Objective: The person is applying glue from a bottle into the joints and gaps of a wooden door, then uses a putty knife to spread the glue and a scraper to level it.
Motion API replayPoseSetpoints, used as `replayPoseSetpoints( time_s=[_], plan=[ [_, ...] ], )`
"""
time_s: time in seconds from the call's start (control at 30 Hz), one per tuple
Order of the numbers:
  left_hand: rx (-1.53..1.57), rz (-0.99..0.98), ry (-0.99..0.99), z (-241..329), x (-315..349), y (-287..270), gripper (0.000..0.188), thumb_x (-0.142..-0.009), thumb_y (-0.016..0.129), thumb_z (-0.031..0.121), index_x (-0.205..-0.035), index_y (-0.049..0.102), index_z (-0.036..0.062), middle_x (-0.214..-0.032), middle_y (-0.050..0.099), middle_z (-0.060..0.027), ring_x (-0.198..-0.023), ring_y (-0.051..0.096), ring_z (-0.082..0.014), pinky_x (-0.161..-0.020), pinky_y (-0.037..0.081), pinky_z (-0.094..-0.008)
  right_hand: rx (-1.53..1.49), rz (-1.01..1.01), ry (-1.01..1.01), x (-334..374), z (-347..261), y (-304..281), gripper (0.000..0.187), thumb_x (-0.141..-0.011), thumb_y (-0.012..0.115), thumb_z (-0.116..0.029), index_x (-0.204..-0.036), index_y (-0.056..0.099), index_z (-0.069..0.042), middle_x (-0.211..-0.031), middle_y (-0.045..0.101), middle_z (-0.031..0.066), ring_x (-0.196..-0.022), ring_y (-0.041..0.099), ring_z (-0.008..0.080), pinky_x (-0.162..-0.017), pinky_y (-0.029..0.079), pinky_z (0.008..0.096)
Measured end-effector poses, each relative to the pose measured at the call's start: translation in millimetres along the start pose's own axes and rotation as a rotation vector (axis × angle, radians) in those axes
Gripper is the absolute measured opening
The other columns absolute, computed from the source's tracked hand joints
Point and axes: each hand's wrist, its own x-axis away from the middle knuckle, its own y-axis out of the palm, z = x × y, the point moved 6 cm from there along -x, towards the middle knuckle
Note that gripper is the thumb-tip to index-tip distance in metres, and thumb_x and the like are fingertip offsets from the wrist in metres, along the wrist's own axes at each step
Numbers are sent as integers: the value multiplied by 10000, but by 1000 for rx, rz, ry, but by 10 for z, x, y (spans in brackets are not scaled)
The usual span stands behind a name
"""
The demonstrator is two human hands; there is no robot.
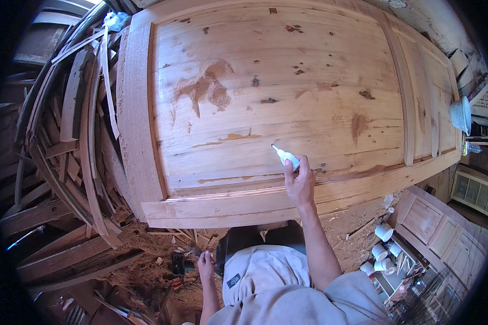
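A large wooden panelled door [287,65] lies flat in front of me, its wide panel marked with dark knots and brownish filler patches. My right hand [301,181] is closed around a small white squeeze bottle [289,157] with a thin nozzle. The bottle is tilted, its nozzle tip at the panel surface beside a small dark mark; whether it touches I cannot tell. Low beside my body, off the door's near edge, hangs my left hand [205,265]. Its fingers look curled together, and anything inside them is hidden.
Scrap wood strips [76,124] are heaped along the left, with a blue plastic bag [115,20] on top. At the right stand a pale basin [460,116], several white buckets [384,232] and another panelled door [436,222]. Sawdust [141,260] covers the floor.
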Motion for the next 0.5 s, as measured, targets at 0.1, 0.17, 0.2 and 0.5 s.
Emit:
replayPoseSetpoints(
  time_s=[0.1, 0.17, 0.2, 0.5],
  plan=[
    [1, -8, 22, -92, -38, 17, 353, -1003, 500, 334, -1036, 671, 27, -652, 477, 28, -585, 456, -66, -539, 378, -232, 7, -3, -30, 0, 12, 12, 223, -946, 578, -246, -986, 555, -28, -713, 648, 158, -635, 657, 303, -560, 490, 405],
    [26, -8, 32, -92, -41, 33, 358, -1004, 497, 332, -1070, 675, 29, -655, 478, 29, -585, 455, -66, -539, 378, -233, 1, -2, -14, -4, 7, 2, 229, -949, 572, -252, -985, 555, -27, -720, 648, 160, -638, 657, 304, -563, 492, 404],
    [24, -20, 13, -104, -46, 42, 361, -1004, 496, 335, -1060, 676, 27, -656, 476, 28, -586, 455, -67, -540, 378, -234, -6, -1, 2, -6, 9, -4, 234, -951, 566, -257, -984, 555, -25, -727, 649, 163, -641, 658, 304, -566, 493, 403],
    [28, -39, 20, -317, -160, 40, 359, -1005, 496, 333, -1056, 677, 27, -664, 478, 28, -591, 445, -69, -541, 373, -232, 13, 49, -3, -46, -38, -49, 221, -951, 574, -243, -980, 550, -25, -733, 647, 169, -639, 658, 304, -572, 497, 401]
  ],
)
